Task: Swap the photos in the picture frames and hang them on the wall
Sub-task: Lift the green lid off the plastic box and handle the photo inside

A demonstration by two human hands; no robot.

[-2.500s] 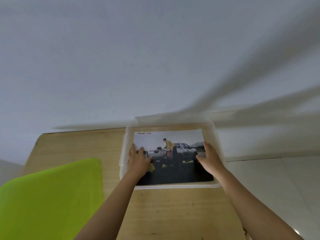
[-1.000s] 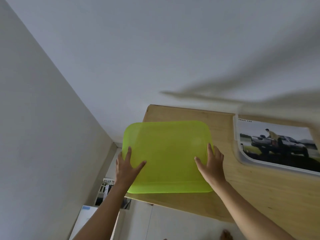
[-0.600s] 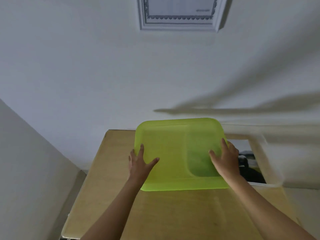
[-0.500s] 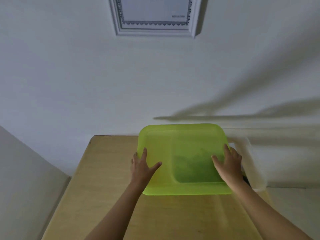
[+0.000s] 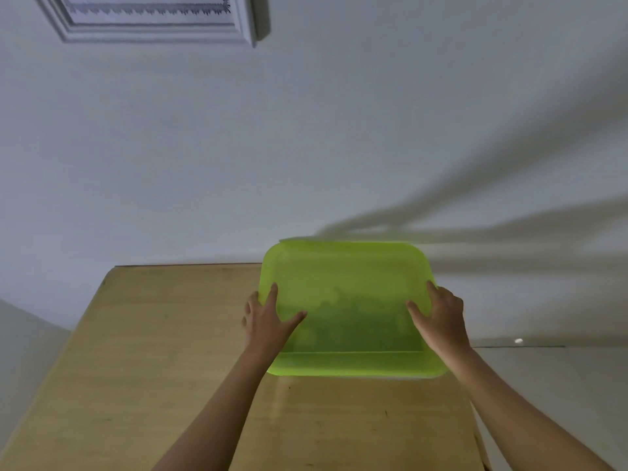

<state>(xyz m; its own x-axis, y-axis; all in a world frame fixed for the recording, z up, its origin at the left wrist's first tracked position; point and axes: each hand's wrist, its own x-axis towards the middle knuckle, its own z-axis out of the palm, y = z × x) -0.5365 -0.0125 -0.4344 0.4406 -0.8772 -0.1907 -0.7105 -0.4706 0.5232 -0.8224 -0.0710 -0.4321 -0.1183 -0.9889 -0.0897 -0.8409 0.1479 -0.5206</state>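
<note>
Table (image 5: 170, 368): I saw the green lid (image 5: 346, 266) covering the box, hidden beneath; photo (image 5: 356, 329) a dark blur through it | picture frame (image 5: 153, 28) on wall, top left | left hand (image 5: 268, 317), right hand (image 5: 441, 317) spread flat on the lid's 2 sides | 0.5 s before, the box's right rim showed.

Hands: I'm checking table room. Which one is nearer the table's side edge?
The right hand, at the green lid's right rim with floor just beyond; the left hand has broad table beside it.
</note>
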